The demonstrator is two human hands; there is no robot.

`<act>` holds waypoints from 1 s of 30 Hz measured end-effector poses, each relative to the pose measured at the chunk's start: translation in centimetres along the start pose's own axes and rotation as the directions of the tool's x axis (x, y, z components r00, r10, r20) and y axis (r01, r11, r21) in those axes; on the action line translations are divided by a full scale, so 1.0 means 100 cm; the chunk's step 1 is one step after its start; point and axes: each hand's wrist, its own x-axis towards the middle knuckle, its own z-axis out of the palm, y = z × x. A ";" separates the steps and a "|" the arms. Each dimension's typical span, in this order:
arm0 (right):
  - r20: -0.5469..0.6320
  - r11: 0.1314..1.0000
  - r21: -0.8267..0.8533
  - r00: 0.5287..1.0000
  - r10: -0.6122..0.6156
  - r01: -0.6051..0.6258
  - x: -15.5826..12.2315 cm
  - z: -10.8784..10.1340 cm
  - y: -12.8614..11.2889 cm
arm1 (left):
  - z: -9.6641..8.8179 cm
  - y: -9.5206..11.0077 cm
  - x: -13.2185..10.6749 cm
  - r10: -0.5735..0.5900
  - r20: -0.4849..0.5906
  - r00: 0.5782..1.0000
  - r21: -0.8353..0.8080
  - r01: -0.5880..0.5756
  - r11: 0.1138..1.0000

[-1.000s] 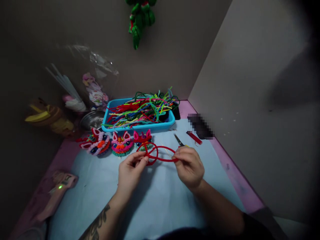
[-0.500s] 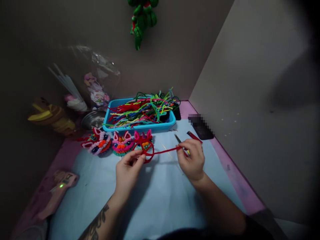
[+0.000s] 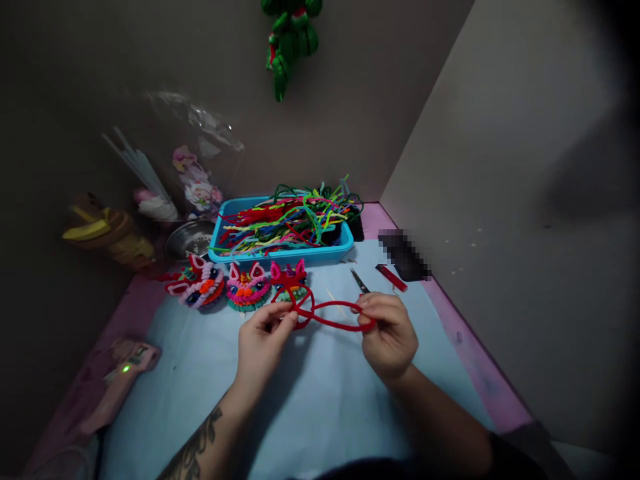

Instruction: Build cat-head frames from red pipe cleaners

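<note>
Both hands hold one red pipe cleaner (image 3: 325, 313) above a light blue mat (image 3: 310, 400). My left hand (image 3: 260, 340) pinches it at a small round loop on its left end. My right hand (image 3: 387, 330) is closed on the right end, where the stem bends back into a longer loop. Three finished pipe-cleaner animal faces (image 3: 240, 287) lie in a row just beyond the left hand. Small scissors (image 3: 359, 281) rest on the mat just past the right hand.
A blue tray (image 3: 280, 253) full of loose coloured pipe cleaners sits at the back. A metal bowl (image 3: 187, 238) and a clear bag stand left of it. A pink glue gun (image 3: 125, 373) lies at the left edge. A red lighter (image 3: 391, 277) and a dark phone lie right. Walls close in behind and right.
Half a second ago the right hand had the stem drawn out straight to the right; now it has come back down and the stem is bent into a long loop again.
</note>
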 end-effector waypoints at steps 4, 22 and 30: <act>0.057 0.993 0.036 0.992 0.112 -0.114 -0.001 0.002 0.000 | 0.000 -0.001 0.000 -0.001 0.040 0.999 0.009 0.001 1.000; 0.095 0.694 0.248 0.730 0.677 -0.676 0.001 0.006 0.015 | 0.000 0.001 0.000 -0.040 0.239 0.970 -0.095 0.064 0.993; 0.124 0.565 0.352 0.636 0.762 -0.746 0.006 0.010 0.016 | -0.002 0.001 0.000 0.068 0.276 0.959 -0.009 -0.068 0.998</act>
